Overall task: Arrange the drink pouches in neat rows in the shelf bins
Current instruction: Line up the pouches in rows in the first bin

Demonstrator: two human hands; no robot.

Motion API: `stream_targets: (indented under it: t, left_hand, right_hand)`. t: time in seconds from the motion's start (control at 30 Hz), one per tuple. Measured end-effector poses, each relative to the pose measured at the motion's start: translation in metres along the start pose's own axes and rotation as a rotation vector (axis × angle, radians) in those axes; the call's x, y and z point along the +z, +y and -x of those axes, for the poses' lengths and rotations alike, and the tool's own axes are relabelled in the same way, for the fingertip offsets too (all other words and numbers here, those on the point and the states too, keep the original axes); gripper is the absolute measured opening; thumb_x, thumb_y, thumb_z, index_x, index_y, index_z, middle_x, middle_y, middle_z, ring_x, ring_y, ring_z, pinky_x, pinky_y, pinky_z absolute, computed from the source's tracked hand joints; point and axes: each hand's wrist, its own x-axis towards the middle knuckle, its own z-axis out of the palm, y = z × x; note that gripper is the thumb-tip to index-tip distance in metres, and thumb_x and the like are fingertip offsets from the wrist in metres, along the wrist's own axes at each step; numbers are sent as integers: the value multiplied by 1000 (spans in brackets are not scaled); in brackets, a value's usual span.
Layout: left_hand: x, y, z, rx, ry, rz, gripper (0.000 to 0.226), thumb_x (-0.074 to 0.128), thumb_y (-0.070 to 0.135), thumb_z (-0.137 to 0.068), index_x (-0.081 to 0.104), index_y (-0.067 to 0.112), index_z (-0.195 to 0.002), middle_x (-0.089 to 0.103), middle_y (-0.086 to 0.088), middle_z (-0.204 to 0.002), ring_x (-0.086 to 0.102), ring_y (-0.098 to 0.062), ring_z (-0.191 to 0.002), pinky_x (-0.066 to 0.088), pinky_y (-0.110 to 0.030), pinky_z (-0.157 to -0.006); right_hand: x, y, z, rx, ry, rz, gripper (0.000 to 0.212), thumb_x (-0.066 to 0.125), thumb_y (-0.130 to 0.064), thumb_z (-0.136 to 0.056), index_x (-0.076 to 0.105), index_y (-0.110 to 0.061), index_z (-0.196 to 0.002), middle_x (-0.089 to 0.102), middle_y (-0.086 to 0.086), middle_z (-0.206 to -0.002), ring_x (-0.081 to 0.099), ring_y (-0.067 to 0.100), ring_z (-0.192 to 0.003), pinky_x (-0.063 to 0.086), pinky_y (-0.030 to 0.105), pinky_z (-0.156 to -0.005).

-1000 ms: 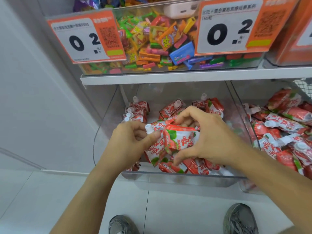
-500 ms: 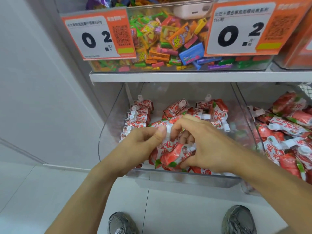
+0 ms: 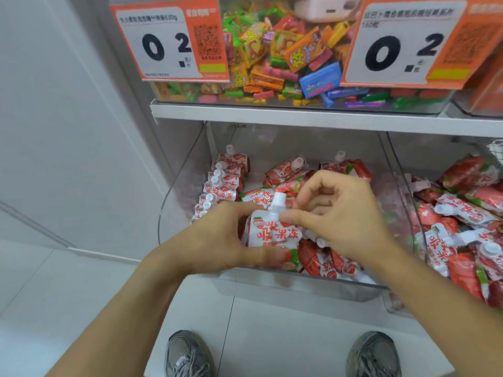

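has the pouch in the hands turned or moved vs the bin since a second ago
Yes. The held pouch lay tilted with its cap leftward; now it stands upright, cap up, label facing the camera, over the clear bin's front, between left hand and right hand.

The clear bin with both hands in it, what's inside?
The clear bin holds red and white drink pouches: a neat row at its left wall, loose ones behind. The hands hide what lies beneath them.
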Motion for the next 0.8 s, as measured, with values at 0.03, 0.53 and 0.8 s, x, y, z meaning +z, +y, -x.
stream_targets:
  t: [0.03, 0.53, 0.8]
  left_hand:
    - [2, 2, 2, 12, 9, -7, 26, 83, 30, -73, 69, 25, -94, 74, 0, -83, 71, -19, -74, 58, -41, -70]
    - [-32, -8, 53, -75, 639, 98, 42, 84, 34, -57, 68, 31, -95, 73, 18, -75, 70, -2, -64, 51, -12, -54]
    - [-28, -9, 49, -83, 605, 104, 40, 85, 40, -57, 68, 32, -93, 73, 20, -78, 70, -1, -69, 54, -14, -58]
  right_hand:
    - [4, -1, -1, -20, -8, -15, 28, 92, -7, -62, 66, -12, -72, 73, 3, -68, 73, 18, -62, 61, 31, -60]
    - [15, 19, -25, -135, -514, 1295, 95, 70, -72, -70, 25, -46, -150, 38, -3, -148, 47, 24, -128, 40, 40, -99]
    - [1, 15, -39, -117, -293, 1030, 20, 64, -37, -91, 71, -38, -110, 73, -11, -94, 65, 16, -86, 51, 32, -77]
